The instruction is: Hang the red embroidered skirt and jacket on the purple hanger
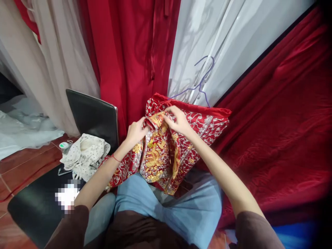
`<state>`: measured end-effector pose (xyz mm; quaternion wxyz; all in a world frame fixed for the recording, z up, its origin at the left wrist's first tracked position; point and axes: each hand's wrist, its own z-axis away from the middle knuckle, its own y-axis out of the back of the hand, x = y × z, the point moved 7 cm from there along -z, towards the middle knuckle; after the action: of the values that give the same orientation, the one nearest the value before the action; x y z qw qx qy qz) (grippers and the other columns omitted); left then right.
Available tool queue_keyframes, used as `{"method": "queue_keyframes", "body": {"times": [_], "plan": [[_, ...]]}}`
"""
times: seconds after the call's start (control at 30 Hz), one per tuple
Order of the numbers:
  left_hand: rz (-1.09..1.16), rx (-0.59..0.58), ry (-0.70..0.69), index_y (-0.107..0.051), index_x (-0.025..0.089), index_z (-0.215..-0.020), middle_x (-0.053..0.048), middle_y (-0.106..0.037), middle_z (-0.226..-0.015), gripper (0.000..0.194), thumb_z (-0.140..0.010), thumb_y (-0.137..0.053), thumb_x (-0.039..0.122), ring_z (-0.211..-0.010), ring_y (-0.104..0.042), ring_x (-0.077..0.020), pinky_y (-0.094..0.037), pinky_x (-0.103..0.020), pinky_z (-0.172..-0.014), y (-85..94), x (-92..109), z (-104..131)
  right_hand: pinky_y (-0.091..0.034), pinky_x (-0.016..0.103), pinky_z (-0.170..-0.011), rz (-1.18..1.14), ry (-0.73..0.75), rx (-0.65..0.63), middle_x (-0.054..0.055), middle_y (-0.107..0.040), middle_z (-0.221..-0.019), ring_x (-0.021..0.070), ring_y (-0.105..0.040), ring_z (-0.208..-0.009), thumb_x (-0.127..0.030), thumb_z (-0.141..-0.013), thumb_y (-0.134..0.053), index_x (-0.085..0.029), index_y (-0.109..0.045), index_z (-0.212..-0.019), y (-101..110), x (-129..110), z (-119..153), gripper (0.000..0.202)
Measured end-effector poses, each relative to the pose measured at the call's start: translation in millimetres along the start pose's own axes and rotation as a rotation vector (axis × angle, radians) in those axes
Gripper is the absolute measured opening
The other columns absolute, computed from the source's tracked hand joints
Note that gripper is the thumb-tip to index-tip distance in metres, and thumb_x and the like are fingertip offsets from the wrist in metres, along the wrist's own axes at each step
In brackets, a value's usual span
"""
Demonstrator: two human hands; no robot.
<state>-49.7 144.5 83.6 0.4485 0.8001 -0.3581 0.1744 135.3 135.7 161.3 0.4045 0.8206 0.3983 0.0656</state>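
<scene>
Across my lap lies a red garment (156, 157) with dense gold and silver embroidery. My left hand (136, 131) is closed on a folded edge near its top. On the other side of that edge, my right hand (178, 121) pinches the cloth with bent fingers. Behind the hands, a red embroidered skirt-like piece (207, 122) with a plain red band along its top hangs from a purple wire hanger (201, 86). The lower folds of the garment drape between my knees. What the fingertips press on is partly hidden by the cloth.
To the left stands a black chair (33, 204) with a spotted white cloth (86, 152) and a small jar (64, 147) on or near it. Red fabric (124, 52), white fabric (189, 41) and dark red cloth (280, 121) hang close around. Tiled floor (23, 162) shows at left.
</scene>
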Motion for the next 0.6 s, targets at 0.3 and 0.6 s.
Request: {"method": "queue_keyframes", "body": {"times": [0.3, 0.6], "plan": [[-0.276, 0.138, 0.183, -0.07, 0.017, -0.082, -0.013, -0.072, -0.086, 0.042, -0.081, -0.064, 0.058, -0.096, -0.068, -0.0309, -0.048, -0.036, -0.085, 53.4, -24, -143, -0.029, 0.06, -0.104, 0.444, -0.049, 0.114, 0.023, -0.067, -0.105, 0.0363, -0.057, -0.11, -0.068, -0.096, -0.026, -0.004, -0.052, -0.133, -53, 50, -85, 0.078], [-0.413, 0.233, 0.333, -0.067, 0.012, -0.083, -0.023, -0.07, -0.091, 0.035, -0.077, -0.071, 0.046, -0.1, -0.067, -0.0408, -0.05, -0.051, -0.09, 48.8, -75, -185, -0.036, 0.042, -0.083, 0.331, 0.089, 0.049, 0.008, -0.061, -0.067, 0.0223, -0.056, -0.068, -0.047, -0.098, -0.037, -0.019, -0.062, -0.078, -16, 27, -47, 0.043]]}}
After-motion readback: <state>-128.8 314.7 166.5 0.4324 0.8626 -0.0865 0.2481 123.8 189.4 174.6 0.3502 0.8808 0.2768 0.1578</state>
